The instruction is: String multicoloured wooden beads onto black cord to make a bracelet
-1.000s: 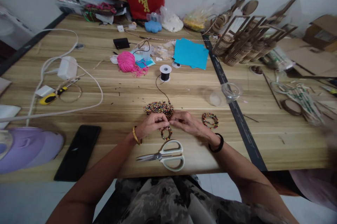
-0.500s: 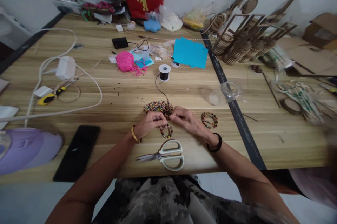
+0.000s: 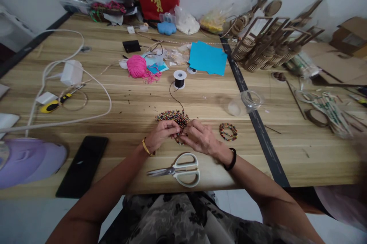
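Note:
My left hand [image 3: 164, 134] is closed in a pinch, holding a beaded cord [image 3: 179, 142] whose multicoloured loop shows just below the fingers. Fingertips of my right hand [image 3: 200, 137] are pressed together right beside it; whatever they grip is too small and covered to make out. Behind both hands lies a heap of small multicoloured beads [image 3: 169, 115]. Thin black cord runs from a white spool [image 3: 179, 78] down to the heap. Finished-looking bead bracelets [image 3: 228, 132] rest right of my right hand. Scissors [image 3: 174, 169] with cream handles lie in front of me, blades leftward.
A black phone [image 3: 83, 165] and a lilac object [image 3: 31, 162] lie at left, near white cables and a yellow-handled tool [image 3: 53, 104]. Pink yarn [image 3: 137, 66] and blue sheets [image 3: 208, 58] lie farther back. Clear plastic containers [image 3: 243, 102] and wooden models [image 3: 269, 47] are at right.
My right hand has shifted slightly left and turned, its fingers meeting those of my left hand. The bead loop is now more covered by the hands.

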The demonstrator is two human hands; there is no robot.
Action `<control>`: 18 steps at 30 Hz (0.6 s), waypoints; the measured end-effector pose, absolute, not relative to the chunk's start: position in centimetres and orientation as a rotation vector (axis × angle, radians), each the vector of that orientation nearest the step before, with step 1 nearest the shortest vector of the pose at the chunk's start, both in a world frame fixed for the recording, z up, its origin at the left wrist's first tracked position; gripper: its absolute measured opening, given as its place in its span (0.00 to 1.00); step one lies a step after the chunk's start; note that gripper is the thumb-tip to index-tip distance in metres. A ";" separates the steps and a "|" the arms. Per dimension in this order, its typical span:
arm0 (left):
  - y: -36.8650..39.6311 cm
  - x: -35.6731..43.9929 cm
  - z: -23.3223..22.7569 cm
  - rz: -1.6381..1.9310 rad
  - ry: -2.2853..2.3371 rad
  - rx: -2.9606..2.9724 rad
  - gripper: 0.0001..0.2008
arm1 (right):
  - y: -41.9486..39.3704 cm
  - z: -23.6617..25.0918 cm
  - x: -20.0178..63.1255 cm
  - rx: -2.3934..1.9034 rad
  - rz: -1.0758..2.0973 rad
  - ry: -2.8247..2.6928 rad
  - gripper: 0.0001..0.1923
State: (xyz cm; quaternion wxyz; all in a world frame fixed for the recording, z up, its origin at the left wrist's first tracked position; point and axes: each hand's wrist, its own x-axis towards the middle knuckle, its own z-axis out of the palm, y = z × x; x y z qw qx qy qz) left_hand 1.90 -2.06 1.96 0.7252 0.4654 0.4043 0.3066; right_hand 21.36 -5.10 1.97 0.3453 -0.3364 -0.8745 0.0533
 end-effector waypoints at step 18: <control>-2.2 2.2 1.3 0.710 0.909 1.052 0.16 | -5.5 1.6 20.9 -0.997 0.006 -2.301 0.07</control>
